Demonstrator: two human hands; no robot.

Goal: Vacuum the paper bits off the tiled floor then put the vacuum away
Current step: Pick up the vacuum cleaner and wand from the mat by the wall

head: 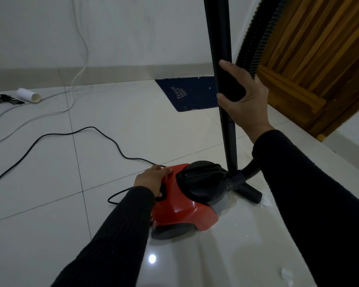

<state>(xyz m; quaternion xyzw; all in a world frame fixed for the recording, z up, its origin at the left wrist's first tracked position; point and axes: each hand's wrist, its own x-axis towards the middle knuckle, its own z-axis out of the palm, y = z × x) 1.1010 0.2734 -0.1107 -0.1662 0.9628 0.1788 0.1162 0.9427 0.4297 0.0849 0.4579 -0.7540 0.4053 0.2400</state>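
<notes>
A red and black canister vacuum sits on the white tiled floor. My left hand rests on its red rear top, with the thumb down on a black button. My right hand grips the upright black wand, whose floor nozzle stands just right of the canister. The ribbed black hose loops down behind my right hand. White paper bits lie by the nozzle, and more bits lie at the lower right.
The vacuum's black power cord snakes left across the tiles. White cables, a white roll and a dark tool lie at the far left by the wall. A dark blue mat lies before a wooden door.
</notes>
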